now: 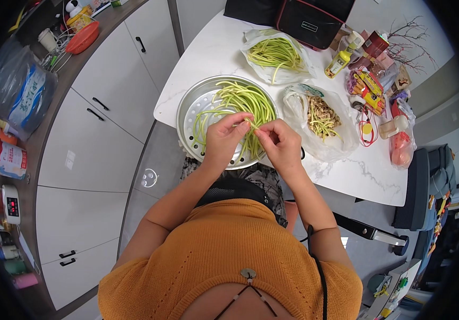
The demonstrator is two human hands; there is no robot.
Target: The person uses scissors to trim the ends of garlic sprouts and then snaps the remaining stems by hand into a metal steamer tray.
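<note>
Over a round metal steamer pan with holes in its base [191, 106], my left hand [224, 138] and my right hand [281, 144] meet, fingertips nearly touching. Both pinch a thin green garlic scape [250, 124], and my fingers cover much of it. Below and beyond them, a heap of long garlic scapes [248, 101] lies in the pan, mostly on its right side. To the right of the pan, an open plastic bag [292, 109] holds brownish trimmings and short green pieces [322, 118]. Farther back, another plastic bag [250, 40] holds a bundle of long scapes [274, 54].
The pan sits at the near edge of a white marbled table [368, 181]. A black appliance [309, 24], a yellow bottle [337, 64] and snack packets [368, 90] stand farther back. Left is a counter with a red basket [83, 37] and a large water jug [24, 93].
</note>
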